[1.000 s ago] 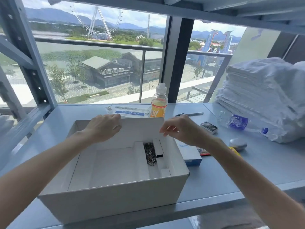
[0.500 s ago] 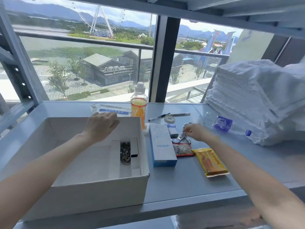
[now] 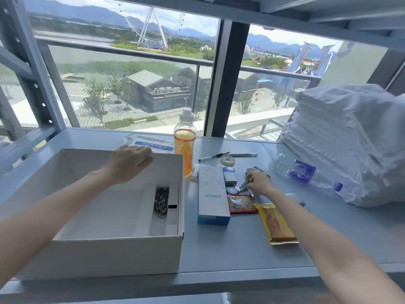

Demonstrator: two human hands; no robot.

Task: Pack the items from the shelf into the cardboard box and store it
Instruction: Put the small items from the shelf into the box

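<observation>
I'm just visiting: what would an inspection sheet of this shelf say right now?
Surface: grey shelf, carrying everything.
Job's things: open cardboard box holding a patterned item; outside it, Anker box, watch, red packet, yellow packet, orange drink bottle.
Clutter: pen, tape roll, water bottle lying down, stacked towels.
Hands: left hand curls over the box's far wall; right hand pinches the watch.
Cables: nothing seen.
Surroundings: rack frame, window, Ferris wheel beyond.
</observation>
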